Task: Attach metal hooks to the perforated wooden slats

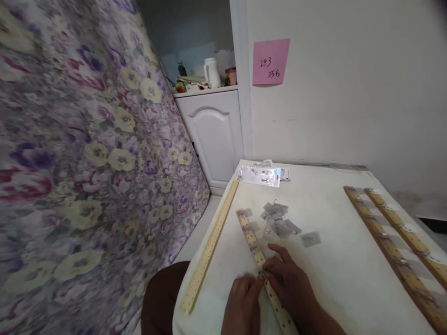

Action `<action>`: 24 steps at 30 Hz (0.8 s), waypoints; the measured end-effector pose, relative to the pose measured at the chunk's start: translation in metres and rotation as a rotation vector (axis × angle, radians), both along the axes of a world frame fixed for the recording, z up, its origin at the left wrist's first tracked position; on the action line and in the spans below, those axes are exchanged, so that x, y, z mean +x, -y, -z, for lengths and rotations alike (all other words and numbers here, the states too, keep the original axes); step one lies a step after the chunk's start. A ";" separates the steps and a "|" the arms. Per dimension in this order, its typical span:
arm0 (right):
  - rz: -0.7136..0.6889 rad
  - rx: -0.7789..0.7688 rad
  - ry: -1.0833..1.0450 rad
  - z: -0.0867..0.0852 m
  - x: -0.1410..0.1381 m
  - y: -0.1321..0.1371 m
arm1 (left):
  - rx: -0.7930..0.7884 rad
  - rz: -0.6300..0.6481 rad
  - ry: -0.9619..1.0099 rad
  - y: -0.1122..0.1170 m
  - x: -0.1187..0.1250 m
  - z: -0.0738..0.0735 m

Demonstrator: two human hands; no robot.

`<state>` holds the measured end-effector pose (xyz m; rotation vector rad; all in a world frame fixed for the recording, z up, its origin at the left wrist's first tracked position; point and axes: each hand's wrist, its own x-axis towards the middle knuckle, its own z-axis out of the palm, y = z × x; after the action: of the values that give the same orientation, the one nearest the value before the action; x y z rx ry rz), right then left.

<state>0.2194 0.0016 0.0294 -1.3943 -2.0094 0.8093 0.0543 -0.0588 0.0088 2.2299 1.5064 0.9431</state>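
Note:
A perforated wooden strip (252, 242) lies on the white table (335, 260) in front of me, with clear adhesive hooks stuck near its far end. My left hand (242, 302) and my right hand (291, 284) meet over the middle of this strip. Their fingertips are pinched together on a small piece against the wood; I cannot make out what it is. A loose pile of clear adhesive hooks (279, 221) sits just beyond my right hand, and one single hook (310, 238) lies to its right.
A second perforated strip (209, 246) lies along the table's left edge. Two strips fitted with hooks (398, 242) run along the right side. A clear hook package (261, 176) rests at the far edge. A flowered mattress (87, 163) leans at left; a pink note (270, 61) hangs on the wall.

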 end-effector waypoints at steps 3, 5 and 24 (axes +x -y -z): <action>0.029 -0.040 0.027 -0.001 0.000 0.000 | -0.023 0.003 -0.030 0.000 0.001 -0.002; 0.038 -0.040 0.034 -0.001 -0.001 0.000 | -0.020 0.001 -0.050 -0.001 0.001 -0.001; 0.250 -0.058 -0.191 0.028 0.020 0.066 | 0.168 -0.049 0.044 0.003 -0.006 0.018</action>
<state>0.2396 -0.0646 0.0018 -1.5032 -1.6416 0.8578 0.0480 -0.0616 -0.0096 2.2780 1.5198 1.1663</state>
